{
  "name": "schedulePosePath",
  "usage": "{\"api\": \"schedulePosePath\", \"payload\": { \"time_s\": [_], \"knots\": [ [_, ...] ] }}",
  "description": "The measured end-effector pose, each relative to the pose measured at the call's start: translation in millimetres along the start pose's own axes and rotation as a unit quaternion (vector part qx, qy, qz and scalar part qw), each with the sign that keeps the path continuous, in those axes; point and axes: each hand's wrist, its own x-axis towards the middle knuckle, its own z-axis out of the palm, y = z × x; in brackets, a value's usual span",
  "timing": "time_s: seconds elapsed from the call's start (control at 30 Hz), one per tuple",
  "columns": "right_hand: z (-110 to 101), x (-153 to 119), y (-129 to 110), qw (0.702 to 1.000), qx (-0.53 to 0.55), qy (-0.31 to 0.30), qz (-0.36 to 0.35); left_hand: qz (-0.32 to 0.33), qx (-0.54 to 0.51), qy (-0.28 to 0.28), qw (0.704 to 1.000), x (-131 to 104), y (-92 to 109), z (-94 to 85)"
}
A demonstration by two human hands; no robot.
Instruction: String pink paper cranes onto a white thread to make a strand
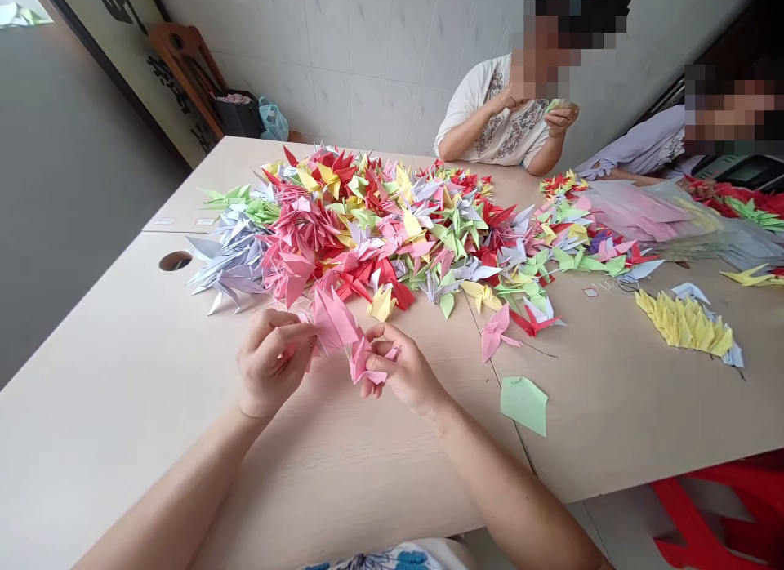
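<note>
Both of my hands are raised above the near part of the table, with pink folded paper cranes between them. My left hand (275, 362) is closed in a pinch on a pink paper crane (334, 321) whose broad wing points up. In my right hand (398, 362), bent fingers grip another pink paper crane (361, 362) with its folds facing down. The two cranes sit close together; whether a thread joins them cannot be made out. Just beyond my hands lies a large heap of paper cranes (367, 227) in red, pink, yellow, green and pale lilac.
Right of my hands lie a single pink crane (495, 335) with a thread and a green folded paper sheet (524, 405). A row of yellow cranes (686, 321) lies farther right. Across the table sits a person (490, 121) holding green paper; another person leans in at right.
</note>
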Motion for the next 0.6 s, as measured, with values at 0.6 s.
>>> {"api": "schedulePosePath", "payload": {
  "time_s": [0.6],
  "knots": [
    [7.4, -5.7, -2.1, 0.999, -0.044, -0.002, -0.026, -0.054, 0.004, -0.016, 0.998, -0.5, 1.8, 2.3]
  ]
}}
